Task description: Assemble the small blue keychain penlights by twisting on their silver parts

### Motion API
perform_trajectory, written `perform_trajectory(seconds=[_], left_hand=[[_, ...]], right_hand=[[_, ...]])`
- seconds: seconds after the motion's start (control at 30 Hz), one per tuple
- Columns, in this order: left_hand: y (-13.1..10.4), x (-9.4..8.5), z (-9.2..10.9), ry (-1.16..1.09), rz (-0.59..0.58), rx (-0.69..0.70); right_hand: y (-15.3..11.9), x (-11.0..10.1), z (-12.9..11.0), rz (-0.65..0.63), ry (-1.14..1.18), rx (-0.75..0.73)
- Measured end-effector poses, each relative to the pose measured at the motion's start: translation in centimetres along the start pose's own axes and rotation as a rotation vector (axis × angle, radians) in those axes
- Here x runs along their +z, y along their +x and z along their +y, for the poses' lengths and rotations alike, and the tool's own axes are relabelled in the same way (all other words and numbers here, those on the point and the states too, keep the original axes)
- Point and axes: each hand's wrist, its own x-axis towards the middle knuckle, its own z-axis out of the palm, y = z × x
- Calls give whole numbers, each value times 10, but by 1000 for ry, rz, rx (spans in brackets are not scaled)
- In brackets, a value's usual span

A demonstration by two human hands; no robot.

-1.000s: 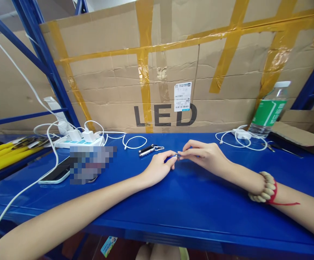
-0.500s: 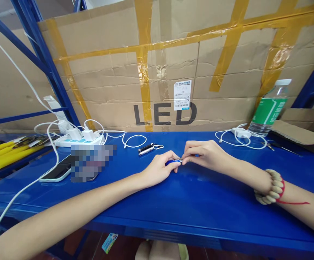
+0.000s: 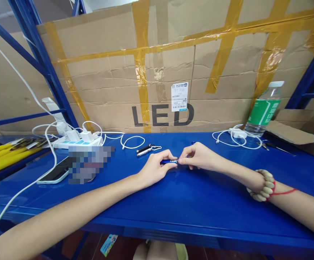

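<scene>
A small blue tube with a silvery end lies level between the thumb and fingers of my left hand, which is closed on it. At the tube's right end, my right hand has its thumb and forefinger pinched together. Whatever sits between those right fingertips is too small to make out. Just behind the right knuckles a dark blue bit shows; whether it is held or lying on the table I cannot tell. Beyond my left hand lie a small black and silver penlight-like pair with a clip.
The blue table runs up to a large taped cardboard sheet. On the left are a phone, a power strip and white cables. On the right stand a water bottle, a white coiled cable and an open carton.
My right hand has turned slightly, and its fingers are more curled at the tube's end. More of the blue tube shows in my left hand. The whole view has shifted a little.
</scene>
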Motion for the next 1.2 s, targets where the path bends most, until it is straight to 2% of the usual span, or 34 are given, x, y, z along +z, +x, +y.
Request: perform_trajectory(seconds=[0.23,0.47,0.67,0.77,0.9,1.2], left_hand=[[1,-1,0,7,8,-8],[2,-3,4,40,-53,9],[4,-2,6,18,2,-50],[6,-1,4,2,32,-71],[7,0,1,-10,52,-82],[6,0,1,0,59,-75]], right_hand=[[-2,4,-3,-59,131,205],[1,7,4,-63,193,255],[1,11,2,-9,204,281],[2,13,-1,87,184,236],[1,16,-4,250,137,30],[-2,16,-1,327,165,-76]])
